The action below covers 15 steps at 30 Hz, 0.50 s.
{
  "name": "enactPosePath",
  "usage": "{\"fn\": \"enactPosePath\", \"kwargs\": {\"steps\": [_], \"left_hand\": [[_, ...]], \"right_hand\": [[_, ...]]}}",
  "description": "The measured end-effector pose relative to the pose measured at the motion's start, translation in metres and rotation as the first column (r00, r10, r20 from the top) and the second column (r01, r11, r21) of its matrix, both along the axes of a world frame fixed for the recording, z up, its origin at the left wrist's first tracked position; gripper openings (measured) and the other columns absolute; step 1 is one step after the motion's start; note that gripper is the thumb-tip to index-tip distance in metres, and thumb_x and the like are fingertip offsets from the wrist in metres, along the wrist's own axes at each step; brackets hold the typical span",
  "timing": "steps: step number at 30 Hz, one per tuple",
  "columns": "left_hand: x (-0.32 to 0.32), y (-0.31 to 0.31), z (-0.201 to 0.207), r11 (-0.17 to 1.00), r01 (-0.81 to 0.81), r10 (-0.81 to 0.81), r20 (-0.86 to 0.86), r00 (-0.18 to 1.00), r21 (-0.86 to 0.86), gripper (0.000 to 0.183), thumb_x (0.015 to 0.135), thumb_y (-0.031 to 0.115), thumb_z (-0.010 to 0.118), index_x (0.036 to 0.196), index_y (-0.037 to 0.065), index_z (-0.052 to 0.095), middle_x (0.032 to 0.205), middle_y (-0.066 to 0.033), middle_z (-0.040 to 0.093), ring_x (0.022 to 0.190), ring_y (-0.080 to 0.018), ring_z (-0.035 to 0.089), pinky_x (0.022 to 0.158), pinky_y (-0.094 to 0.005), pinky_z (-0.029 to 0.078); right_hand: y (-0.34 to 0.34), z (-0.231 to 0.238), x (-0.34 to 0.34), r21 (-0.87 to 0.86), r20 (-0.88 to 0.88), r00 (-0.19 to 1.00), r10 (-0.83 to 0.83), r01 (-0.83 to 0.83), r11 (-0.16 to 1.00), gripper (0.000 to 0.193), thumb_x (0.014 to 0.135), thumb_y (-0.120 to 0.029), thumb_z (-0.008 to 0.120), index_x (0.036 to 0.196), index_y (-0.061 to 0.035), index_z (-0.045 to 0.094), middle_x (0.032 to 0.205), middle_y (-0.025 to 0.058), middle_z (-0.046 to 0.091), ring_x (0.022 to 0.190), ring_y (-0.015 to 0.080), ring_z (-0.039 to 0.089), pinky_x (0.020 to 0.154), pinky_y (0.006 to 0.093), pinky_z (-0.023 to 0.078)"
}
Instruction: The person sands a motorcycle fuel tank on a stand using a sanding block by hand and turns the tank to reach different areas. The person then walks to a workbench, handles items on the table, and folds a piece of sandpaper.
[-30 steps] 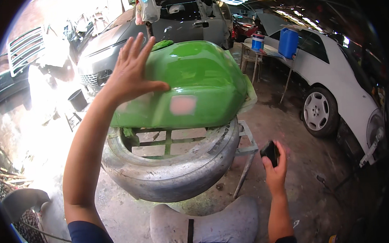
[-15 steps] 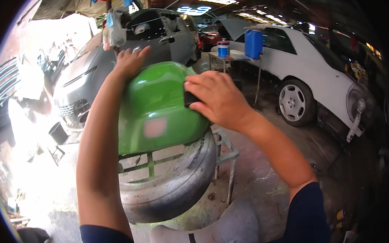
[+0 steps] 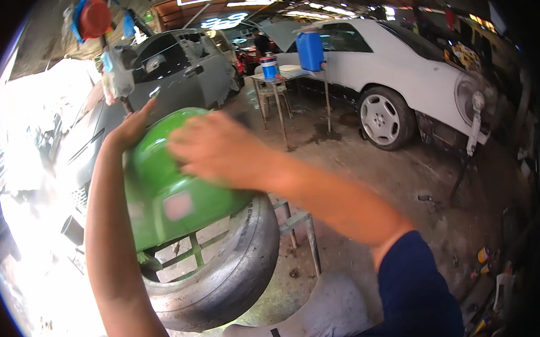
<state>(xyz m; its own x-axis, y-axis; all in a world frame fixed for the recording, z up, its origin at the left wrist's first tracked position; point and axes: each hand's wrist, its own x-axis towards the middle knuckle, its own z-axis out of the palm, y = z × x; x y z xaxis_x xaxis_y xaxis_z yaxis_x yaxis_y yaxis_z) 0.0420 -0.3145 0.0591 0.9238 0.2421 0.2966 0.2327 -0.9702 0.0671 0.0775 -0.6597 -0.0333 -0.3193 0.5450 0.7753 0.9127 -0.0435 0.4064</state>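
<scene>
A glossy green fuel tank-like painted part (image 3: 157,200), with a pale pinkish patch on its near side, rests on a worn tyre (image 3: 227,297). My left hand (image 3: 132,127) lies along its far left edge, fingers stretched out and holding nothing. Across the top of the green part reaches my right hand (image 3: 212,150), blurred by motion, its fingers curled. The black block seen in this hand half a second ago is mostly hidden behind it now.
A metal stand (image 3: 305,221) supports the tyre. Behind it are a grey car (image 3: 163,71), a white car (image 3: 411,84) and a small table (image 3: 287,74) bearing a blue jerrycan (image 3: 310,51) and a paint can (image 3: 268,66). Small items litter the floor at right.
My right hand has swept left across the green part. The view has turned rightward, so the part, the tyre and both cars sit further left. My left hand stays at the far edge.
</scene>
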Motion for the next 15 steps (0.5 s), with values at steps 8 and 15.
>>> {"fn": "enactPosePath", "kwargs": {"steps": [8, 15], "left_hand": [[0.014, 0.013, -0.005, 0.984, -0.001, 0.0, 0.005, 1.0, 0.177, 0.079, 0.097, 0.006, 0.052, 0.167, 0.018, 0.016, 0.158, -0.0289, 0.042, 0.143, -0.0439, 0.045, 0.123, -0.0489, 0.028], [0.013, 0.013, -0.005, 1.0, -0.001, 0.001, 0.032, 0.999, -0.006, 0.062, 0.112, 0.048, 0.026, 0.166, 0.018, 0.024, 0.17, -0.0164, 0.027, 0.158, -0.0308, 0.023, 0.128, -0.0382, 0.016]], "right_hand": [[0.043, -0.003, -0.006, 0.103, 0.028, 1.0, -0.005, 0.002, 0.995, 0.028, 0.087, -0.028, 0.072, 0.111, -0.0143, 0.067, 0.117, 0.0043, 0.065, 0.118, 0.0244, 0.059, 0.096, 0.0437, 0.045], [-0.066, -0.061, 0.024, 0.316, -0.243, 0.963, -0.114, 0.19, 0.93, 0.034, 0.091, -0.027, 0.072, 0.119, -0.0088, 0.066, 0.128, 0.0114, 0.061, 0.118, 0.0301, 0.06, 0.101, 0.0464, 0.044]]}}
